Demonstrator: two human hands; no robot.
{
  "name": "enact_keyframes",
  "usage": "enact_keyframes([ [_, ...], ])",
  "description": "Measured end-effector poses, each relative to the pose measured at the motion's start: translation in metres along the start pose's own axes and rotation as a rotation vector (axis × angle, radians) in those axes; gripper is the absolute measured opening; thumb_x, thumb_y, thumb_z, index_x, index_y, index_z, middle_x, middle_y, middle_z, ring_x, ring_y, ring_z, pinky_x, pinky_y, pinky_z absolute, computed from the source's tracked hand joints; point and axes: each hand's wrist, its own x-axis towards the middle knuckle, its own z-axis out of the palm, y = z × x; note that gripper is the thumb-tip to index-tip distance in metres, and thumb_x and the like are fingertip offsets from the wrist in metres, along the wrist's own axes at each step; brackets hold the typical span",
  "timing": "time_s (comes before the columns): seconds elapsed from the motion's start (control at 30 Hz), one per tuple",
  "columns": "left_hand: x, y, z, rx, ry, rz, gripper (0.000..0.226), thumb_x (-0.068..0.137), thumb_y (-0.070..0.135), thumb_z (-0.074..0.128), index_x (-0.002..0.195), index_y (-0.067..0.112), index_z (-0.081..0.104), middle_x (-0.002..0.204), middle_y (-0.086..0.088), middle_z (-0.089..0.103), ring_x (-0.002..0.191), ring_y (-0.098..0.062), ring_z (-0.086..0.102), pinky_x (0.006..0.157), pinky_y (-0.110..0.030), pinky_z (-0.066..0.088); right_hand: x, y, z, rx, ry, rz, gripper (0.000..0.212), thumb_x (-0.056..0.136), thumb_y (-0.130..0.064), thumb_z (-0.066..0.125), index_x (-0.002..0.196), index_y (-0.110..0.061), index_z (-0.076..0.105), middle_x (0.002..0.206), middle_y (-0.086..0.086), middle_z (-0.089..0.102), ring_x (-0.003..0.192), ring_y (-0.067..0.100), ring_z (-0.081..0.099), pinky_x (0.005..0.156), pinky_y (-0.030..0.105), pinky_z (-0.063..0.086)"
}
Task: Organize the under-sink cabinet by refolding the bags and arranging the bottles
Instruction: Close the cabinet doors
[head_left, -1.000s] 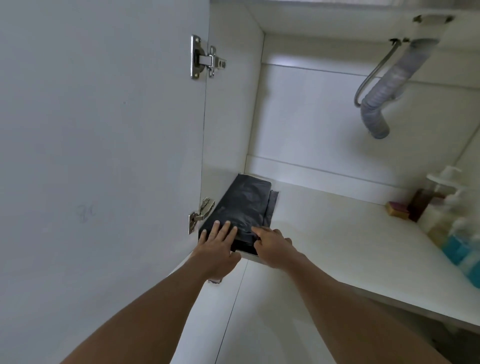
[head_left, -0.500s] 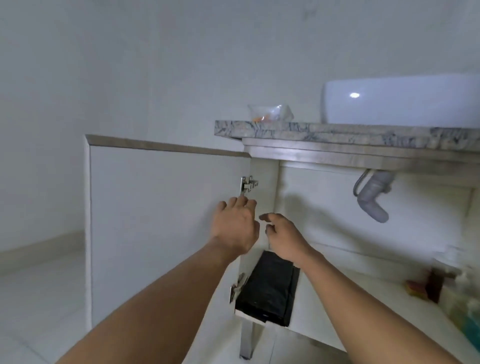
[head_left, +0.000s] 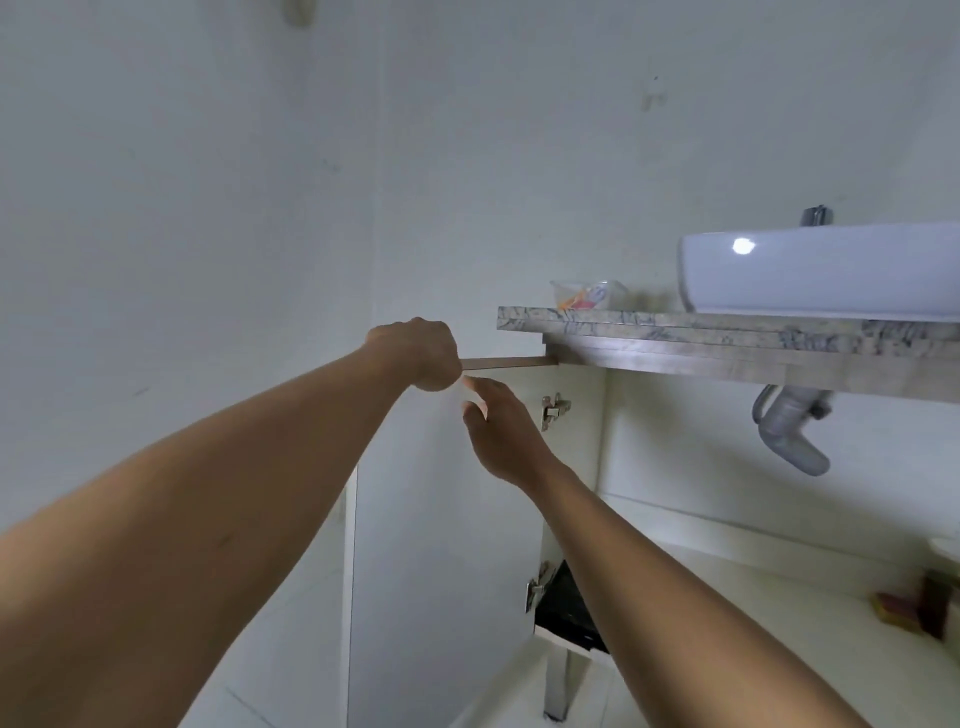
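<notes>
L hand (head_left: 422, 357) fingers curled on flat white door (head_left: 441, 519), brown rim | R hand (head_left: 505, 439) fingers loose

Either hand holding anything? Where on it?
Left hand grips the cabinet door by its top edge. Right hand holds nothing.

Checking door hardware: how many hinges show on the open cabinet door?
2: an upper hinge under the countertop, and a lower hinge beside the folded black bag. The right forearm may hide another.

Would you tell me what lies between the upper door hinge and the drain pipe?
Only bare white cabinet wall, in the head view, separates upper hinge from drain pipe.
</notes>
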Motion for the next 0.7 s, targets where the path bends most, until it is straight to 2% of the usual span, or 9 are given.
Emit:
enact_keyframes([
  [0.1, -0.005, 0.002, -0.013, -0.012, -0.075, 0.053, 0.018, 0.094, 0.013, 0.043, 0.078, 0.009, 0.051, 0.084, -0.008, 0.055, 0.066, -0.02, 0.048, 0.057, -0.028, 0.036, 0.0, -0.005, 0.001, 0.022, 0.042, 0.037, 0.045, 0.103, -0.021, 0.038, 0.148, -0.011, 0.043, 0.151, 0.008, 0.044, 0.139, 0.02, 0.04, 0.115, 0.031, 0.028],
  [0.17, -0.006, 0.01, -0.025, -0.028, -0.137, 0.081, 0.022, 0.089, 0.013, 0.045, 0.081, 0.0, 0.061, 0.089, -0.016, 0.064, 0.064, -0.024, 0.049, 0.054, -0.027, 0.036, -0.004, -0.003, -0.009, 0.035, 0.111, 0.054, 0.037, 0.104, -0.025, 0.039, 0.135, -0.012, 0.053, 0.136, 0.007, 0.055, 0.126, 0.021, 0.05, 0.103, 0.03, 0.036],
  [0.3, -0.012, 0.04, -0.041, -0.347, -0.218, 0.143, 0.02, 0.09, 0.024, 0.056, 0.084, 0.006, 0.064, 0.085, -0.01, 0.072, 0.071, -0.027, 0.07, 0.067, -0.032, 0.059, -0.016, 0.009, -0.05, 0.19, 0.165, 0.131, 0.021, 0.103, -0.027, 0.043, 0.105, -0.018, 0.062, 0.103, -0.002, 0.065, 0.093, 0.02, 0.068, 0.077, 0.031, 0.045],
  [0.37, -0.015, 0.062, -0.043, -0.476, -0.251, 0.209, 0.026, 0.093, 0.024, 0.054, 0.093, 0.002, 0.067, 0.088, -0.015, 0.075, 0.073, -0.027, 0.075, 0.075, -0.038, 0.063, -0.024, 0.016, -0.079, 0.336, 0.124, 0.23, 0.022, 0.104, -0.025, 0.044, 0.103, -0.014, 0.063, 0.098, 0.001, 0.064, 0.079, 0.019, 0.069, 0.067, 0.032, 0.051],
  [0.47, -0.016, 0.095, -0.038, -0.575, -0.278, 0.309, 0.03, 0.095, 0.022, 0.049, 0.097, -0.002, 0.066, 0.087, -0.012, 0.076, 0.074, -0.023, 0.076, 0.082, -0.042, 0.062, -0.042, 0.024, -0.13, 0.546, 0.032, 0.389, 0.027, 0.102, -0.024, 0.052, 0.115, -0.005, 0.067, 0.089, 0.004, 0.065, 0.063, 0.016, 0.065, 0.056, 0.03, 0.054],
  [0.53, -0.011, 0.116, -0.031, -0.623, -0.281, 0.374, 0.032, 0.095, 0.025, 0.049, 0.097, 0.0, 0.068, 0.092, -0.009, 0.077, 0.078, -0.02, 0.076, 0.082, -0.039, 0.061, -0.052, 0.034, -0.166, 0.604, -0.01, 0.486, 0.034, 0.099, -0.026, 0.058, 0.12, -0.001, 0.067, 0.095, 0.012, 0.069, 0.074, 0.022, 0.065, 0.061, 0.03, 0.054],
  [0.6, -0.009, 0.138, -0.024, -0.604, -0.269, 0.436, 0.033, 0.095, 0.028, 0.05, 0.092, 0.001, 0.068, 0.095, -0.005, 0.076, 0.083, -0.019, 0.074, 0.076, -0.029, 0.056, -0.061, 0.047, -0.2, 0.581, -0.037, 0.564, 0.037, 0.098, -0.032, 0.059, 0.12, -0.004, 0.069, 0.115, 0.016, 0.071, 0.093, 0.026, 0.064, 0.079, 0.035, 0.053],
  [0.67, -0.009, 0.16, -0.012, -0.568, -0.218, 0.531, 0.025, 0.099, 0.03, 0.051, 0.088, 0.01, 0.062, 0.094, 0.001, 0.068, 0.083, -0.016, 0.062, 0.07, -0.021, 0.043, -0.073, 0.056, -0.233, 0.557, -0.084, 0.616, 0.039, 0.098, -0.04, 0.056, 0.113, -0.008, 0.072, 0.112, 0.008, 0.074, 0.094, 0.02, 0.068, 0.088, 0.034, 0.052],
  [0.7, -0.011, 0.171, -0.006, -0.546, -0.204, 0.574, 0.02, 0.101, 0.031, 0.049, 0.097, 0.017, 0.063, 0.101, 0.004, 0.065, 0.089, -0.013, 0.059, 0.074, -0.02, 0.04, -0.079, 0.059, -0.248, 0.554, -0.114, 0.62, 0.04, 0.097, -0.043, 0.057, 0.113, -0.009, 0.071, 0.11, 0.006, 0.074, 0.095, 0.018, 0.069, 0.09, 0.033, 0.053],
])
